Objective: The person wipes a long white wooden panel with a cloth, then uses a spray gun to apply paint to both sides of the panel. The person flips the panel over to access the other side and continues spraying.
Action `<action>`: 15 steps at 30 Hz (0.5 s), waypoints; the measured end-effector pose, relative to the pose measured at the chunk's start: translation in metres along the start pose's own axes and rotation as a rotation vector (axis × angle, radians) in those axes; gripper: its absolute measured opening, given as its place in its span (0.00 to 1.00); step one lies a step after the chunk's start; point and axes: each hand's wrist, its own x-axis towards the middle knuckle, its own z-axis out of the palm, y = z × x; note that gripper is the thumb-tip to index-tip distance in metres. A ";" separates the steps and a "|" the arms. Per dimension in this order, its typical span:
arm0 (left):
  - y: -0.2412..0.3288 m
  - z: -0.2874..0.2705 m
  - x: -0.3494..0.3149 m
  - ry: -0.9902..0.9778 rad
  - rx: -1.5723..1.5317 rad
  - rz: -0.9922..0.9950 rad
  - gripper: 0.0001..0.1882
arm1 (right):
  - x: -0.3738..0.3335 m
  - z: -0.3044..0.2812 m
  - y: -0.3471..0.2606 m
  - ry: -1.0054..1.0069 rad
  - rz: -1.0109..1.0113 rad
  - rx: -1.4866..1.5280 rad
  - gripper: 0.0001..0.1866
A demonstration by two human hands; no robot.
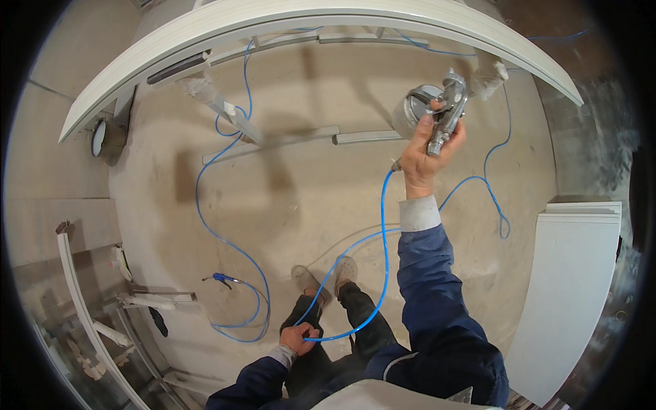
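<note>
My right hand (pixel 422 162) is wrapped round the handle of a metal spray gun (pixel 451 109), held out ahead of me near the white board. A round metal cup (pixel 411 113) is attached to the gun's left side. From the gun's lower end a blue air hose (pixel 385 236) hangs in a long loop towards my body. Low down by my legs, my left hand (pixel 297 339) grips this hose with closed fingers. The long white board (pixel 321 15) spans the far side, just beyond the gun.
Plastic-wrapped stand legs (pixel 222 106) support the board. Blue hose coils over the floor on both sides, with a blue blow gun (pixel 222 278) at left. White panels (pixel 564 301) are stacked at right. A rack (pixel 147 348) stands near left, and a round container (pixel 107 139) farther off.
</note>
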 end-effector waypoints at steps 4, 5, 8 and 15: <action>0.000 0.005 0.002 0.028 0.026 0.009 0.14 | 0.011 -0.022 0.011 0.055 -0.006 -0.096 0.26; -0.003 0.005 0.004 0.029 0.031 0.039 0.14 | 0.010 -0.024 0.013 0.066 -0.006 -0.141 0.25; -0.019 0.003 0.008 -0.006 0.040 0.037 0.15 | 0.001 -0.019 0.013 0.015 0.003 -0.178 0.24; -0.086 -0.024 0.022 -0.029 0.065 0.078 0.16 | -0.050 0.035 -0.005 -0.056 -0.107 0.002 0.24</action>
